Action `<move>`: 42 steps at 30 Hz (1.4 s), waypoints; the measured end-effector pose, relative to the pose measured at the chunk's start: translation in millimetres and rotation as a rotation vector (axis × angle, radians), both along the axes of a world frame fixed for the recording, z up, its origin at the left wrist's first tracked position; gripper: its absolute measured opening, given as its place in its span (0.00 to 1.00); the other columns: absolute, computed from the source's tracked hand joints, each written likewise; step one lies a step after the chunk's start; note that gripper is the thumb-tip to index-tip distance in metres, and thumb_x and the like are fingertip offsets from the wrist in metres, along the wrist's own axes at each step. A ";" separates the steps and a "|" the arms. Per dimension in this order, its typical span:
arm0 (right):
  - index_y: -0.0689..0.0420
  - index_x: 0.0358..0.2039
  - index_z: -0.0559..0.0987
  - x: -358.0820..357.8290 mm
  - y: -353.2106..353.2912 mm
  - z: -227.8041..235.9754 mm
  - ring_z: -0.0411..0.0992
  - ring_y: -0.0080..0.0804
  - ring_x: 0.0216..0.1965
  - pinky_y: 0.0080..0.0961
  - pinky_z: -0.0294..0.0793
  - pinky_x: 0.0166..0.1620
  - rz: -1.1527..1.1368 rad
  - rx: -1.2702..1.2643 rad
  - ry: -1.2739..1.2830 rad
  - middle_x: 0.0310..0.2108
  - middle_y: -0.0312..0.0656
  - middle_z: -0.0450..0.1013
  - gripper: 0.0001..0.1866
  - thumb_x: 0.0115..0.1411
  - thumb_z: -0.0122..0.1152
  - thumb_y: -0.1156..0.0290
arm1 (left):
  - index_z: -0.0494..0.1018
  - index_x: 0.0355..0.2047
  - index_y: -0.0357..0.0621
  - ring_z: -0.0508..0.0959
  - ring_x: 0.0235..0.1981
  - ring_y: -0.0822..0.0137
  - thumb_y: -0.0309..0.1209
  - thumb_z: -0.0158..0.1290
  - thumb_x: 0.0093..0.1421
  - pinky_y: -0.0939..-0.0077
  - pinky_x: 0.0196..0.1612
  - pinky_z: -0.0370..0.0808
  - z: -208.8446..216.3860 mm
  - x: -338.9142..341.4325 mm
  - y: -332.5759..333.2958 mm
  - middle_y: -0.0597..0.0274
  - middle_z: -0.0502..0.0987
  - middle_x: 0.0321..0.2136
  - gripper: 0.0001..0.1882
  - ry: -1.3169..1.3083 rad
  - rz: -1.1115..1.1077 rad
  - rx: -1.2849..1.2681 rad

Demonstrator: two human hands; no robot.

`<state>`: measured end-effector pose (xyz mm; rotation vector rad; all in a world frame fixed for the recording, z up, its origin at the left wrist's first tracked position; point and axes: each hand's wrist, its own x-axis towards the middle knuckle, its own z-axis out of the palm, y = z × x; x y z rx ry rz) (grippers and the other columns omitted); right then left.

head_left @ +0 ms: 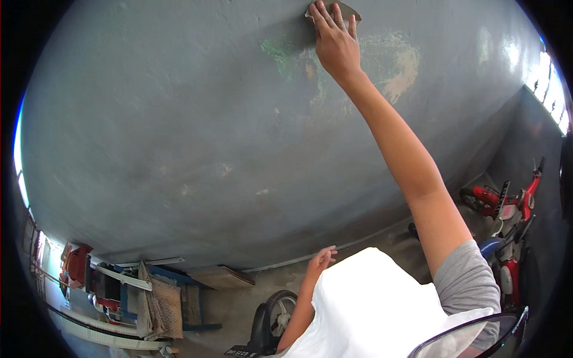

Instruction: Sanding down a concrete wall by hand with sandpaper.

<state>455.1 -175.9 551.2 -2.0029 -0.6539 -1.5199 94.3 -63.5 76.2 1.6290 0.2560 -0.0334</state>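
Observation:
High on the grey wall (197, 119), my right hand (338, 45) presses a folded, brownish piece of sandpaper (349, 10) against the surface with spread fingers. My right arm is stretched up to full reach. Just below that hand the paint is worn into a green patch (277, 55) and a beige patch (404, 74). My left hand (324, 258) hangs low near the foot of the wall, its fingers loosely bent and apart, with nothing visible in it. A white shape close to the camera hides part of my left arm.
Red motorcycles (510, 262) stand at the right by the side wall. A black-tyred wheel (280, 313) is below my left hand. Boards, bubble wrap (164, 307) and a flat wooden panel (221, 277) are piled at lower left. A bright window (549, 89) is at upper right.

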 end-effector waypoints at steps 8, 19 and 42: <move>0.59 0.73 0.60 5.9 0.8 15.0 0.47 0.46 0.77 0.53 0.41 0.76 -0.020 -0.054 -0.071 0.76 0.44 0.52 0.30 0.69 0.44 0.75 | 0.72 0.62 0.41 0.81 0.44 0.66 0.48 0.43 0.77 0.71 0.52 0.75 16.2 5.4 -2.5 0.53 0.81 0.51 0.26 -0.121 -0.044 0.055; 0.56 0.72 0.61 11.7 -3.5 2.2 0.48 0.45 0.77 0.53 0.42 0.76 -0.051 -0.032 -0.093 0.75 0.42 0.54 0.28 0.72 0.41 0.75 | 0.72 0.61 0.42 0.82 0.43 0.66 0.48 0.43 0.76 0.71 0.51 0.77 20.7 -5.1 -2.2 0.55 0.82 0.50 0.26 -0.117 -0.016 0.057; 0.42 0.70 0.67 23.9 1.1 -5.5 0.56 0.38 0.74 0.52 0.53 0.73 -0.049 0.053 -0.187 0.71 0.29 0.63 0.29 0.69 0.47 0.74 | 0.71 0.64 0.43 0.79 0.46 0.65 0.55 0.45 0.74 0.69 0.51 0.76 7.6 17.3 23.9 0.52 0.80 0.52 0.32 -0.050 -0.115 0.013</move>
